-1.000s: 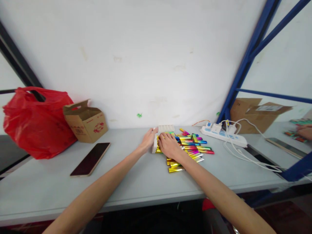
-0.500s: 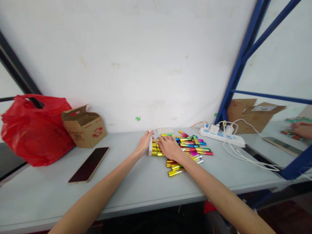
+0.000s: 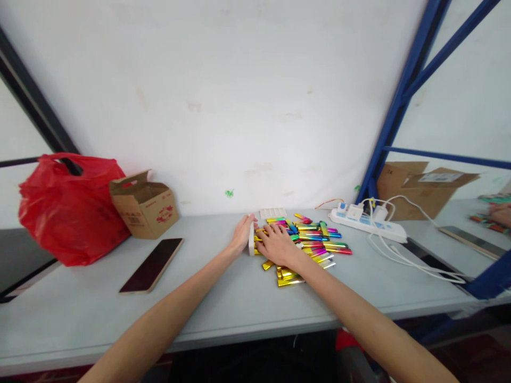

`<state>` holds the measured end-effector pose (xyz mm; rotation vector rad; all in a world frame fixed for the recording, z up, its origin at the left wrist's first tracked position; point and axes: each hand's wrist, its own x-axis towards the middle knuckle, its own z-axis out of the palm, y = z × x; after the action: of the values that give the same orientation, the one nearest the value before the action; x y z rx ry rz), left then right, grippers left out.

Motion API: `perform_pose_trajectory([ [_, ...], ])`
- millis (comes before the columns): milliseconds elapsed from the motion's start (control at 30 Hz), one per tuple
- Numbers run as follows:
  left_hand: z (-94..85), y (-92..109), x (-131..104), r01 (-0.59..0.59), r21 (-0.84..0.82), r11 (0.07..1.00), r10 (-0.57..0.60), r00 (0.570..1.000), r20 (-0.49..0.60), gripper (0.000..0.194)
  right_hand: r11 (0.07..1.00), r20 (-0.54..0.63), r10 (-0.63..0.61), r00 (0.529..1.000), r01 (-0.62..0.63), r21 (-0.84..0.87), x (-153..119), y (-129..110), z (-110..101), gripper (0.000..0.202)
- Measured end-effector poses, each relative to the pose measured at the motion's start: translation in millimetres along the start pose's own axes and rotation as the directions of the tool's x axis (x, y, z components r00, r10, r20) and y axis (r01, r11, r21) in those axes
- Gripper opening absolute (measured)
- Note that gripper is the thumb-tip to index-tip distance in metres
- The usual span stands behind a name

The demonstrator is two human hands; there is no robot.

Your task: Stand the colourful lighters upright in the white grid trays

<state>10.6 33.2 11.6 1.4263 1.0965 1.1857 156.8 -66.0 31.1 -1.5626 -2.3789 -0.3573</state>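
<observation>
My left hand [image 3: 241, 234] grips a white tray [image 3: 251, 240] that stands on its edge on the grey table. Against the tray's inner side lie yellow metallic lighters, partly covered by my right hand [image 3: 276, 243]. That hand rests on them with its fingers spread. To its right spreads a loose pile of shiny lighters [image 3: 315, 244] in gold, red, blue, green and purple. Behind the pile, by the wall, lies a second white tray [image 3: 273, 213] with compartments.
A phone [image 3: 152, 266], an open carton [image 3: 146, 207] and a red plastic bag [image 3: 74, 213] are on the left. On the right are a white power strip [image 3: 369, 226] with cables, a dark phone [image 3: 429, 258], a blue frame [image 3: 393, 117] and another person's hand [image 3: 501, 214].
The view has shifted slightly. My right hand has moved a little closer to the upright tray, and a gold lighter now shows separately below it.
</observation>
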Motion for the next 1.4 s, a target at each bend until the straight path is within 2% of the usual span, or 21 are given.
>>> perform_pose_trajectory([
  [267,-10.7,6.4,-4.4,-0.008,-0.072,0.997,0.021,0.983,0.182,0.056,0.997,0.081,0.062,0.995,-0.065,0.029,-0.8,-0.5,-5.4,0.050],
  [467,-8.3,-6.2,6.5,-0.066,-0.035,0.997,0.071,0.985,0.157,0.063,0.997,0.106,0.064,0.992,-0.069,0.043,0.4,0.5,-4.6,0.050],
  [600,-14.2,-1.5,2.9,-0.146,-0.025,0.989,0.148,0.975,0.164,0.070,0.995,0.118,0.070,0.990,-0.078,0.060,0.6,0.9,-4.5,0.051],
  [667,-24.1,6.1,-6.3,-0.203,-0.018,0.979,0.202,0.949,0.244,0.078,0.995,0.117,0.066,0.991,-0.074,0.062,0.3,1.3,-4.6,0.051],
  [733,-36.1,13.8,-17.3,-0.303,0.013,0.953,0.267,0.860,0.434,0.089,0.996,0.116,0.061,0.991,-0.068,0.054,-0.1,1.7,-4.9,0.051],
  [800,-46.4,19.7,-26.0,-0.322,0.045,0.946,0.233,0.768,0.596,0.105,0.997,0.115,0.057,0.992,-0.063,0.046,-0.5,1.9,-5.2,0.051],
  [833,-50.3,22.0,-28.5,-0.322,0.055,0.945,0.215,0.740,0.638,0.110,0.997,0.115,0.055,0.992,-0.061,0.042,-0.6,1.9,-5.3,0.051],
  [900,-56.2,26.7,-29.4,-0.333,0.073,0.940,0.200,0.714,0.671,0.113,0.998,0.117,0.053,0.992,-0.058,0.036,-0.3,1.6,-5.2,0.051],
  [1033,-73.6,37.9,-21.0,-0.380,0.167,0.910,0.167,0.703,0.691,0.107,0.995,0.164,0.093,0.982,-0.099,0.028,1.5,0.7,-3.8,0.052],
  [1133,-91.4,38.3,-13.9,-0.373,0.286,0.882,0.100,0.744,0.661,0.106,0.993,0.185,0.103,0.977,-0.111,0.031,2.1,1.3,-2.6,0.052],
  [1200,-95.3,29.8,-9.6,-0.371,0.342,0.864,0.139,0.826,0.546,0.103,0.994,0.197,0.096,0.976,-0.105,0.037,1.8,1.9,-2.4,0.052],
  [1267,-88.4,15.9,-5.4,-0.373,0.439,0.818,0.225,0.908,0.353,0.093,0.993,0.208,0.096,0.973,-0.108,0.045,1.2,2.3,-2.8,0.053],
  [1333,-74.0,1.3,-2.2,-0.301,0.647,0.701,0.278,0.950,0.141,0.086,0.993,0.202,0.099,0.974,-0.111,0.050,0.6,1.9,-3.4,0.053],
  [1367,-66.3,-4.7,-1.4,-0.233,0.752,0.617,0.293,0.955,0.055,0.080,0.992,0.195,0.101,0.976,-0.113,0.051,0.2,1.5,-3.8,0.053],
  [1400,-59.6,-9.2,-1.1,-0.176,0.840,0.513,0.295,0.955,0.020,0.074,0.992,0.187,0.105,0.977,-0.116,0.051,0.0,1.0,-4.1,0.052],
])
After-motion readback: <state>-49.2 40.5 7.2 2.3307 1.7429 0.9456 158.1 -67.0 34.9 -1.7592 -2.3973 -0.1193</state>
